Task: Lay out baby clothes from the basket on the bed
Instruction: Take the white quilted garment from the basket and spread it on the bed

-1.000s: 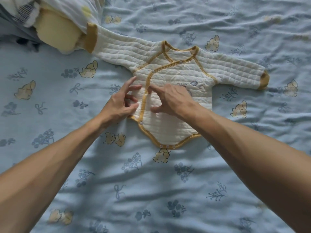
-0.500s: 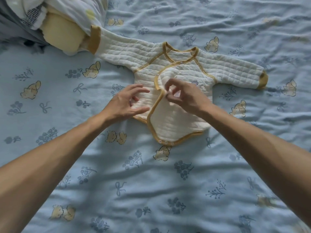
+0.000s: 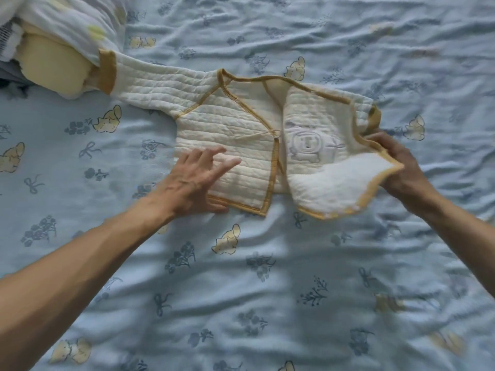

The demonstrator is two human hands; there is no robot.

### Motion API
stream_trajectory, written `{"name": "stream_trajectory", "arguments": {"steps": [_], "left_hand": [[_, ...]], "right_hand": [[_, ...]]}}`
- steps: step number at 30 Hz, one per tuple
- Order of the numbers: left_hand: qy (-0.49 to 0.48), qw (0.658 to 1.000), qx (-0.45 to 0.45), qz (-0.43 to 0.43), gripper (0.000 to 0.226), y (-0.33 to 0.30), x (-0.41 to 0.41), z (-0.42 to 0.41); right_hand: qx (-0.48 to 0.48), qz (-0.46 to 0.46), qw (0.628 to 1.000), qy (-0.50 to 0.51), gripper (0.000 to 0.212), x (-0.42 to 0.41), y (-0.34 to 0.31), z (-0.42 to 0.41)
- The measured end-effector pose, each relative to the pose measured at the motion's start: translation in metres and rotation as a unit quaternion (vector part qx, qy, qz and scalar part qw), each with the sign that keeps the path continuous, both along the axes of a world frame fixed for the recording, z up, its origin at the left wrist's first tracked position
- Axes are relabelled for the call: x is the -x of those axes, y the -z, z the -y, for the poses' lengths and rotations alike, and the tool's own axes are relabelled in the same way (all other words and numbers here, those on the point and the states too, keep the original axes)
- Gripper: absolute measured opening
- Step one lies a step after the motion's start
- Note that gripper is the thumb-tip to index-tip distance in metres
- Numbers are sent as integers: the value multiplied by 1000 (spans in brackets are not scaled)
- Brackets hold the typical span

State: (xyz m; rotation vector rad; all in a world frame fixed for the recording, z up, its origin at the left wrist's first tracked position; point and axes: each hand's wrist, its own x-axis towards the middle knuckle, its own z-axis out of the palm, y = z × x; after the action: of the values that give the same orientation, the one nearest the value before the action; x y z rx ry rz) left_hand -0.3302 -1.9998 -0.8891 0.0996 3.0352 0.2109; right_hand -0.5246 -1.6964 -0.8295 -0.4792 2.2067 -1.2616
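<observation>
**Quilted bodysuit half opened on the bed**

Blue printed bed (image 3: 241, 303) carries the cream bodysuit (image 3: 227, 135) at centre, a heap of clothes (image 3: 53, 36) at ten o'clock. Left hand (image 3: 192, 180) lies flat and released on the inner panel; right hand (image 3: 399, 167), at three o'clock, pinches the outer flap's edge. Next, probably: lay that flap flat.

Both forearms are showing bare to the frame edge, no sleeves coming into view. Left hand (image 3: 191, 180) and right hand (image 3: 401, 170) are wearing nothing: no gloves, rings, watch or bands visible. Tendons and veins are standing out on the back of the left hand. Right fingers are partly blurring.
</observation>
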Motion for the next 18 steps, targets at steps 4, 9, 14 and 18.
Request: {"name": "stream_trajectory", "arguments": {"steps": [4,9,14,18], "left_hand": [[26,999,19,3,94,-2,7,-8],[93,992,-16,-88,46,-1,7,-12],[-70,958,-128,-246,14,-12,0,-15],[-385,813,-299,-319,13,-34,-11,9]], "right_hand": [[-50,50,996,59,34,11,27,-33],[-153,15,986,58,35,30,46,-39],[-152,51,985,59,45,33,38,-44],[-147,32,985,80,25,31,30,-54]]}}
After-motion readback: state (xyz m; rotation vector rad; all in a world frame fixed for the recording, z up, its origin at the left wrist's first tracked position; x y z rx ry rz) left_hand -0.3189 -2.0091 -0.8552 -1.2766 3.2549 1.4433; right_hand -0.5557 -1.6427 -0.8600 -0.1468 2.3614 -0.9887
